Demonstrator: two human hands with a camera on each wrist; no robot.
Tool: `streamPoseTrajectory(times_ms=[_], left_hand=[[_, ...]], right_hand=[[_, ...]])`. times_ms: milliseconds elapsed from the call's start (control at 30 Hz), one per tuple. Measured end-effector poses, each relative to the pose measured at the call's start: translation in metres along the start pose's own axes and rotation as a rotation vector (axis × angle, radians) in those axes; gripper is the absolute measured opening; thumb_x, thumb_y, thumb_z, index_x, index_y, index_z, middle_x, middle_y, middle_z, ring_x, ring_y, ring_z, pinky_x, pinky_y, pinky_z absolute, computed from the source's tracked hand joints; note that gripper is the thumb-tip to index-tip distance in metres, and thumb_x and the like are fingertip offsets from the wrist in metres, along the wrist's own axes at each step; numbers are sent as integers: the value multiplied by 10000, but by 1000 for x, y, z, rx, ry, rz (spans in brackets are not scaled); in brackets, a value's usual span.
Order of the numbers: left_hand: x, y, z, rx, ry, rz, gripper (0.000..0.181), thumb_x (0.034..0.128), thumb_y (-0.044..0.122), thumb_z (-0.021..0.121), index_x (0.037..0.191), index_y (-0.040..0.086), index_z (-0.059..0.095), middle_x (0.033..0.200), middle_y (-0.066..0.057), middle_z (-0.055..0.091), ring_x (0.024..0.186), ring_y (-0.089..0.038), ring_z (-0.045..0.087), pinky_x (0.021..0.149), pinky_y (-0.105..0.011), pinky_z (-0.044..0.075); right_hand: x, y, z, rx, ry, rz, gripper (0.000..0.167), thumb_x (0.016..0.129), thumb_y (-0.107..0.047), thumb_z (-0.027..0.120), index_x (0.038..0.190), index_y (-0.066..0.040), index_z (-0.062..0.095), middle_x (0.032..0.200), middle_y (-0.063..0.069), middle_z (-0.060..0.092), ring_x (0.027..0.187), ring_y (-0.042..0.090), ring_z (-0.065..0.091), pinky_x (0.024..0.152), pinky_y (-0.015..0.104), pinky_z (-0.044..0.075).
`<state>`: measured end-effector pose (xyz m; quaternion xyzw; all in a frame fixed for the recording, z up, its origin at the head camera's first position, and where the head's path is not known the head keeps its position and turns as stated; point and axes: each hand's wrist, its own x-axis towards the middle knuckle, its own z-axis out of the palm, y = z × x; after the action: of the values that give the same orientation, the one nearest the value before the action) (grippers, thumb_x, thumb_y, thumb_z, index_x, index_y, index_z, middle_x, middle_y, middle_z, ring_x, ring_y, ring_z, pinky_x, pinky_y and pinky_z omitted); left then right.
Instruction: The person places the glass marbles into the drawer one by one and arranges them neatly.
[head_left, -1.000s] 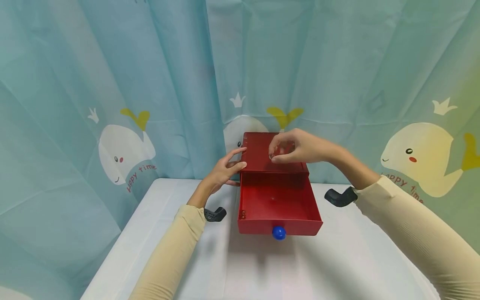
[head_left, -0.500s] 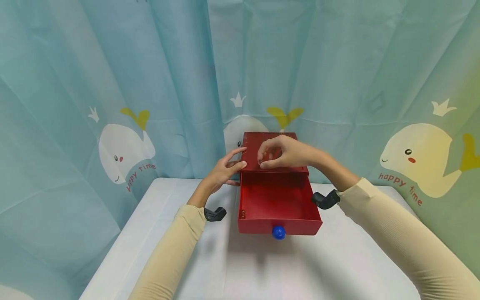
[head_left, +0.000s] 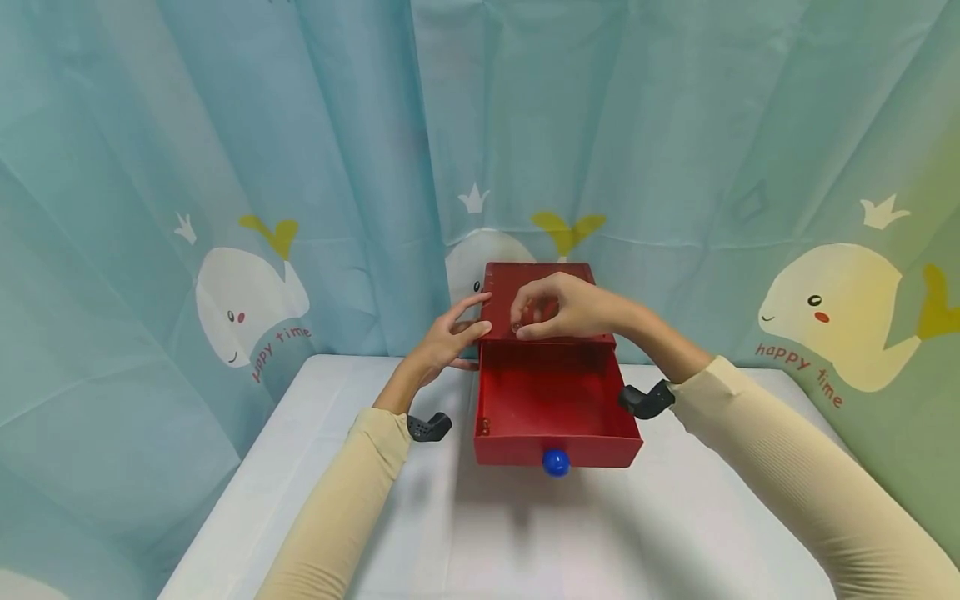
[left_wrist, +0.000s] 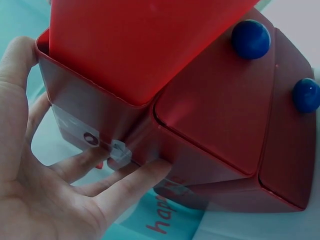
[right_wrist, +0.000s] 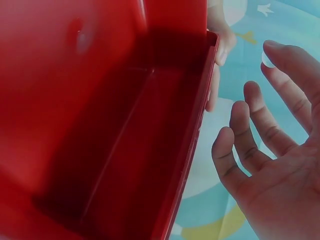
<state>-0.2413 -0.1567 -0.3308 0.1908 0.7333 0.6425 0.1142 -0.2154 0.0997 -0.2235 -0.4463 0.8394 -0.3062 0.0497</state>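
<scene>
A red drawer chest (head_left: 498, 304) stands on the table, its top drawer (head_left: 558, 454) pulled out toward me. Above the top of the chest, my right hand (head_left: 573, 307) pinches a small clear round piece, like a glass marble (right_wrist: 267, 61), between thumb and index finger. The other fingers of that hand are loosely bent. My left hand (head_left: 437, 346) rests on the left side of the chest, its fingers spread and fairly straight along the wall, thumb near the upper edge. Small brownish round pieces (head_left: 485, 427) lie in the drawer's front left corner.
Blue knobs (left_wrist: 251, 39) mark two closed lower drawers in the left wrist view. The white table (head_left: 360, 375) ends close behind the chest, where a whale-print curtain (head_left: 360, 167) hangs. Clear tape (left_wrist: 75, 127) sticks to the chest's side.
My right hand has moved left and slightly down above the chest top with the marble, then nearly stopped. The left hand and the drawer have stayed put.
</scene>
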Motion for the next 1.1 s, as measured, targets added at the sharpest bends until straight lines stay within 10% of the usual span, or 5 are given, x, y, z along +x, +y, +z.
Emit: streamPoseTrajectory(times_ms=[1100], left_hand=[[1, -4, -3, -4, -10, -3, 589, 983, 381, 655, 1530, 403, 439, 1553, -150, 449, 1345, -385, 521, 850, -569, 586]], right_hand=[[0, 4, 4, -17, 5, 11, 239, 894, -229, 805, 1101, -132, 736, 938, -51, 701, 871, 194, 656, 783, 369, 588]])
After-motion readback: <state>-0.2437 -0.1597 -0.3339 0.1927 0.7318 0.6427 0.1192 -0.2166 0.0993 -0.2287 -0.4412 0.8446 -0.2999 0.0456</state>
